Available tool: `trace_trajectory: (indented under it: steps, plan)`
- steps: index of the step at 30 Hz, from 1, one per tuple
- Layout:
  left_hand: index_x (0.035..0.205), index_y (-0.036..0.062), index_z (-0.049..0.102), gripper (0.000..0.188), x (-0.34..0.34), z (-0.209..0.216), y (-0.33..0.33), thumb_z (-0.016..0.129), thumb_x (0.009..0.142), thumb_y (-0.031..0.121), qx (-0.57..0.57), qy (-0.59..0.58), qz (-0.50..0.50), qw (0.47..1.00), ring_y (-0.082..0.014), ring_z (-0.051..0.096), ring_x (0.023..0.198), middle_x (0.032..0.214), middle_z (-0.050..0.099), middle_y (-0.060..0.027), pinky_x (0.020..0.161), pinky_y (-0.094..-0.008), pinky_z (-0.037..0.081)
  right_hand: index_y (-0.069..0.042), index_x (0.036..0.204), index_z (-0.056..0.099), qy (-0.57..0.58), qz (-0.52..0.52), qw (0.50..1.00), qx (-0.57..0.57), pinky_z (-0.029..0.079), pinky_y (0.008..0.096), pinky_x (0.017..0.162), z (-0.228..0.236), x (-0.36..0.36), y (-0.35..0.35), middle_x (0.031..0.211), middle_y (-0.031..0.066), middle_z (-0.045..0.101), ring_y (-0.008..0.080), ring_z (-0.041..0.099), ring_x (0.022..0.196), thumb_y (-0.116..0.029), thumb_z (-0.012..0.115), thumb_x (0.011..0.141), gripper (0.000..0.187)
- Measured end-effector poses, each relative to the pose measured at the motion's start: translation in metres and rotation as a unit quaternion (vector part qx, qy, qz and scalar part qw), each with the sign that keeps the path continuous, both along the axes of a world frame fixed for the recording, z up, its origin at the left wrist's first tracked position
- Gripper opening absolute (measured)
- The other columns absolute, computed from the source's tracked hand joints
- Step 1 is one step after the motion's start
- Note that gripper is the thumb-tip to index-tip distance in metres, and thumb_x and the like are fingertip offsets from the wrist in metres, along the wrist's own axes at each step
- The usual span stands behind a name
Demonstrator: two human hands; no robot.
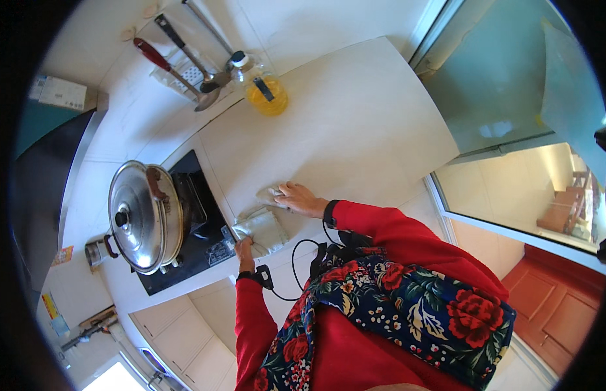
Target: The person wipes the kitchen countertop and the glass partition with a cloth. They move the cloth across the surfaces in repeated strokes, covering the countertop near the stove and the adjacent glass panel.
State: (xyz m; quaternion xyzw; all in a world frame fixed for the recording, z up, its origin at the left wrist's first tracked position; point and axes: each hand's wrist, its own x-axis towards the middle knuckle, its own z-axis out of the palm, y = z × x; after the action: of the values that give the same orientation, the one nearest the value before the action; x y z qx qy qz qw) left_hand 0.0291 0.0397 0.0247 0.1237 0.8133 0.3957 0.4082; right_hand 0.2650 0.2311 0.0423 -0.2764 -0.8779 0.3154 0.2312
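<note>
My right hand (300, 199) rests on the pale countertop (342, 124), its fingers bent over a crumpled whitish cloth (269, 195). Nearer to me lies a folded pale cloth (262, 232), by the counter's front edge. My left hand (245, 255) is at the left corner of that folded cloth, fingers curled against its edge; the fingertips are partly hidden. A narrow grey piece (228, 234) shows just beyond the left fingers, too small to name. Beside the left hand is the black gas stove (202, 225).
A large lidded steel pot (139, 218) stands on the stove. Against the wall is a bottle of yellow oil (269, 98), next to a rack (179, 77) with ladles. A small metal pot (94, 253) sits behind the stove. A glass sliding door (492, 85) borders the counter's right.
</note>
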Motion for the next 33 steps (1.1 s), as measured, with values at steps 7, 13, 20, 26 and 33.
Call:
trace_trajectory:
  steps: [7, 13, 20, 26, 33]
  plan:
    - [0.067, 0.0014, 0.054, 0.016, 0.0, 0.002, -0.003, 0.056, 0.064, 0.017, 0.049, 0.019, -0.043, 0.998, -0.0178, 0.045, 0.063, 0.066, 0.049, -0.0044, 0.061, -0.0335, 0.039, -0.014, 0.108, 0.061, -0.126, -0.423, 0.892, 0.094, 0.042, 0.0428, 0.086, -0.007, 0.198, 0.106, 0.1, 0.0115, 0.06, 0.0329, 0.053, 0.098, -0.003, 0.057, 0.072, 0.038]
    - [0.066, 0.0009, 0.055, 0.029, 0.002, 0.007, 0.0, 0.053, 0.075, 0.028, 0.016, 0.062, -0.086, 0.994, -0.0163, 0.047, 0.068, 0.068, 0.052, -0.0046, 0.067, -0.0309, 0.04, -0.013, 0.121, 0.053, -0.223, -0.699, 0.674, -0.082, 0.044, 0.0451, 0.087, -0.012, 0.387, 0.131, 0.108, 0.0176, 0.053, 0.0362, 0.053, 0.102, -0.017, 0.064, 0.074, 0.048]
    - [0.065, -0.0009, 0.055, 0.021, -0.003, -0.004, 0.0, 0.054, 0.067, 0.02, 0.014, 0.034, -0.04, 0.999, -0.02, 0.049, 0.065, 0.071, 0.055, -0.0068, 0.063, -0.0335, 0.042, -0.008, 0.124, 0.049, -0.249, -0.495, 0.832, 0.011, 0.04, 0.0447, 0.095, -0.019, 0.287, 0.076, 0.116, 0.0202, 0.052, 0.0389, 0.047, 0.11, -0.003, 0.059, 0.071, 0.055]
    - [0.065, -0.001, 0.055, 0.027, -0.022, -0.029, -0.01, 0.053, 0.074, 0.025, 0.015, 0.053, -0.087, 0.995, -0.0195, 0.05, 0.066, 0.069, 0.056, -0.0081, 0.066, -0.0345, 0.042, -0.024, 0.12, 0.054, -0.164, -0.231, 0.957, -0.068, 0.043, 0.0423, 0.091, -0.01, 0.22, 0.02, 0.114, 0.0133, 0.051, 0.0344, 0.048, 0.109, -0.005, 0.064, 0.064, 0.061]
    - [0.069, -0.0005, 0.06, 0.029, -0.028, -0.039, -0.019, 0.055, 0.075, 0.027, 0.077, 0.078, -0.171, 0.979, -0.0216, 0.053, 0.066, 0.067, 0.059, -0.0109, 0.067, -0.0366, 0.044, -0.016, 0.121, 0.055, -0.195, -0.585, 0.778, -0.124, 0.046, 0.0433, 0.082, -0.01, 0.356, 0.073, 0.103, 0.0193, 0.053, 0.0334, 0.056, 0.092, -0.01, 0.058, 0.076, 0.045]
